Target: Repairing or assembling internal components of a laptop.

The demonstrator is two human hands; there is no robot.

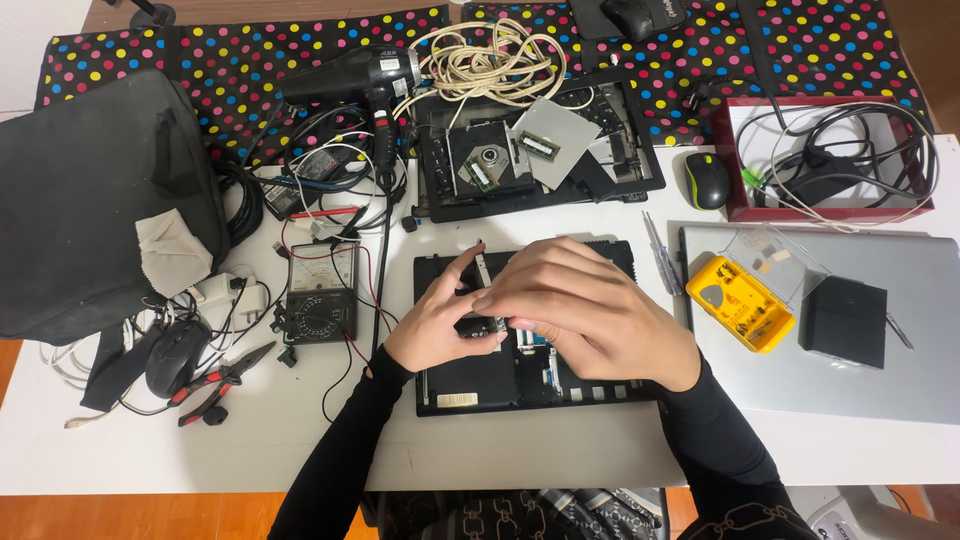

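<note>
My left hand: over the middle of the opened laptop base, fingers curled around a small dark part that sits inside it.
My right hand: laid across the same spot, fingers bent down onto the small dark part; whether they pinch it I cannot tell, since the hand hides the contact.
Opened laptop base: black, lid off, flat on the white worktop straight in front of me.
Left of it: an analogue meter with red and black leads, pliers with red handles, a dark mouse and a black bag.
Behind it: a second stripped black frame carrying a disc drive and memory sticks, a black hair dryer, and a coil of pale cable.
Right of it: a yellow bit case, a black box on a silver laptop, a black and green mouse, a red tray of cables.
</note>
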